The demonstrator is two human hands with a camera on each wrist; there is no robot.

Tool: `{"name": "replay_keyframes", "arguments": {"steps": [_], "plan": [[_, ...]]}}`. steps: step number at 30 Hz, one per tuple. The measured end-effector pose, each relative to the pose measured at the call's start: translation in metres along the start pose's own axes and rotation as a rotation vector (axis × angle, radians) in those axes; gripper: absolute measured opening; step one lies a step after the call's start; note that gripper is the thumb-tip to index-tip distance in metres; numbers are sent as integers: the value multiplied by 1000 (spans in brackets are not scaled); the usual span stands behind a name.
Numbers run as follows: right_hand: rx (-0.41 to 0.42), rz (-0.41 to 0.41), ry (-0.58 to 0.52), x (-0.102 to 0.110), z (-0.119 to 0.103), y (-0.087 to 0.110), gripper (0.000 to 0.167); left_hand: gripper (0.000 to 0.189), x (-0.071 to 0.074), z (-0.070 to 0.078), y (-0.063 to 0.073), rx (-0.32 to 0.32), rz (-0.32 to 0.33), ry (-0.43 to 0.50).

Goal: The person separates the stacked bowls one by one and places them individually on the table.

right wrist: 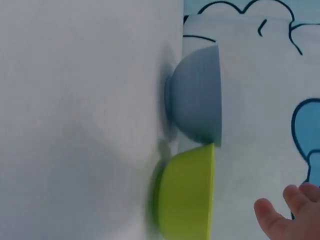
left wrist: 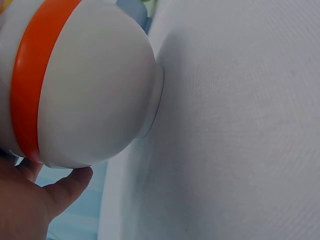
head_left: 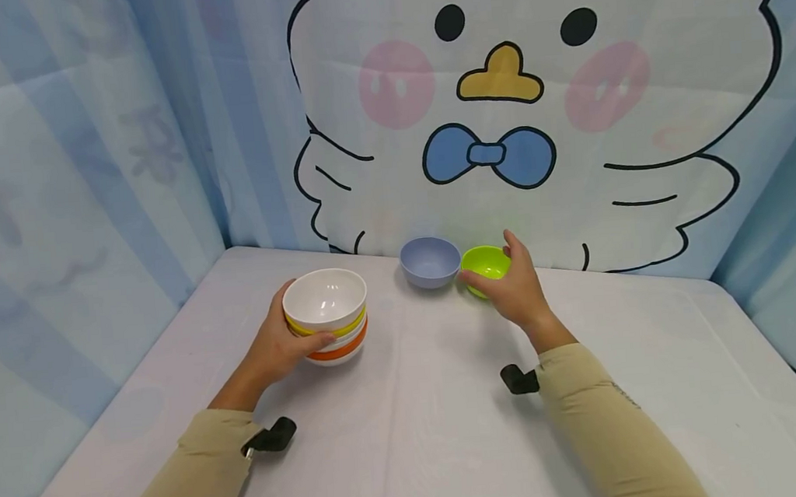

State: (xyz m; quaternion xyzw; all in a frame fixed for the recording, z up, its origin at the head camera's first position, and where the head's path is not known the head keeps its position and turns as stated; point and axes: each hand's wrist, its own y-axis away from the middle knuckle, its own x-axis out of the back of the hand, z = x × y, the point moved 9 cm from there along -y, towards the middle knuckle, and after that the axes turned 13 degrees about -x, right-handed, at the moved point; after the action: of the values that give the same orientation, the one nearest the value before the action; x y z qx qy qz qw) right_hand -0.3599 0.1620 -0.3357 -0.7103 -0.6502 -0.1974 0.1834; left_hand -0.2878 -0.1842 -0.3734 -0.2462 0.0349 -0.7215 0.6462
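My left hand [head_left: 279, 340] grips a stack of bowls at its side, with the thumb across the front. The stack's upper white bowl [head_left: 325, 299] has a yellow band; the lower white bowl [left wrist: 97, 85] has an orange band and its foot is close over the table. Toward the back, my right hand [head_left: 509, 286] is spread over the near right side of a small lime green bowl [head_left: 479, 261], overlapping it in the head view. In the right wrist view its fingers [right wrist: 270, 217] are apart from that bowl. A periwinkle blue bowl [head_left: 430, 264] stands upright just left of the green one.
A pale cloth covers the table [head_left: 413, 434]. Behind the two small bowls hangs a curtain [head_left: 508, 216] with a cartoon face and bow tie, right at the table's back edge. Blue striped curtains [head_left: 70, 188] enclose the sides. Black wrist mounts [head_left: 272, 435] jut inward from both sleeves.
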Motion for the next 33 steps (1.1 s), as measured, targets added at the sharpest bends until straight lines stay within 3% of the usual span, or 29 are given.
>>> {"name": "replay_keyframes", "arguments": {"steps": [7,14,19,23,28,33], "plan": [[132,-200,-28,-52,-42,22,105,108,-3,-4,2,4,8,50],[184,-412,-54,-114,-72,42,102,104,-3,-7,2,29,8,17],[209,-463,16,-146,-87,51,106,103,-2,-9,3,49,0,-28],[199,-506,9,-163,-95,56,110,101,-2,-8,3,25,-6,-32],[164,-537,-31,-176,-96,60,111,98,-3,-8,4,-7,-4,-12],[160,-520,-38,-181,-97,61,110,99,-2,-8,4,13,-8,-44]]}}
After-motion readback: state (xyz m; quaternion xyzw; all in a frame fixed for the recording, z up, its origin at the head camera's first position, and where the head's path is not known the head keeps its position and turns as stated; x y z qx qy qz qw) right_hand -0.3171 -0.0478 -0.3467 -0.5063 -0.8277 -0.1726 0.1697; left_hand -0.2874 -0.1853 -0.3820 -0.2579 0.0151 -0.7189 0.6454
